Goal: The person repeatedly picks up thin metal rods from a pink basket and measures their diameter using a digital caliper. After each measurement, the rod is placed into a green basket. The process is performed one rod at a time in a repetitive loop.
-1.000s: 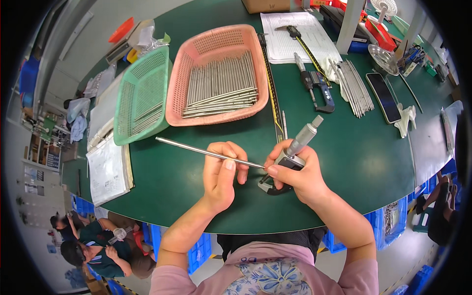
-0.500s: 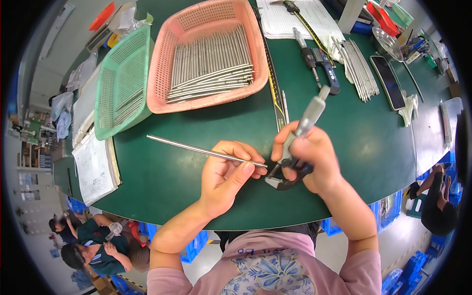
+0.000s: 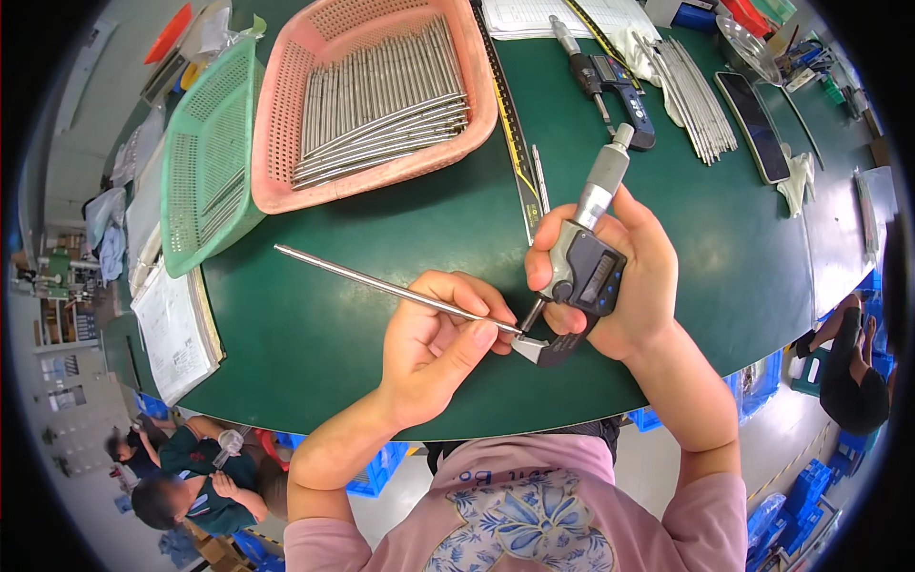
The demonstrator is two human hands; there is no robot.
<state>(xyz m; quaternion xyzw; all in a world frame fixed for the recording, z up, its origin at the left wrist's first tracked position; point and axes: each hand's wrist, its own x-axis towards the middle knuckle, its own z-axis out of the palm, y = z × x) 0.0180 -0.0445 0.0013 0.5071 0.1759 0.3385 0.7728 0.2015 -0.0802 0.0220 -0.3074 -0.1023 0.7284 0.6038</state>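
My left hand [image 3: 440, 338] pinches a thin metal rod [image 3: 367, 280] near its right end, and the rest of the rod slants up to the left. In my right hand [image 3: 634, 276] is a digital micrometer [image 3: 583, 267], gripped by its frame with the barrel pointing up and the display facing me. The rod's right tip sits at the gap between the micrometer's spindle and anvil; whether the jaws touch it I cannot tell. Beyond my hands, a pink basket [image 3: 378, 187] holds many similar rods, and a green basket [image 3: 181, 229] to its left has several.
A second micrometer [image 3: 610, 88], a bundle of rods [image 3: 694, 105] on white cloth and a phone [image 3: 753, 127] lie at the far right. A ruler [image 3: 515, 143] lies beside the pink basket. Papers [image 3: 176, 334] rest at the left edge. Two people sit at lower left.
The micrometer has turned so its display shows, and its jaws have come to the rod's right tip. My left hand still holds the rod. The view has shifted slightly.
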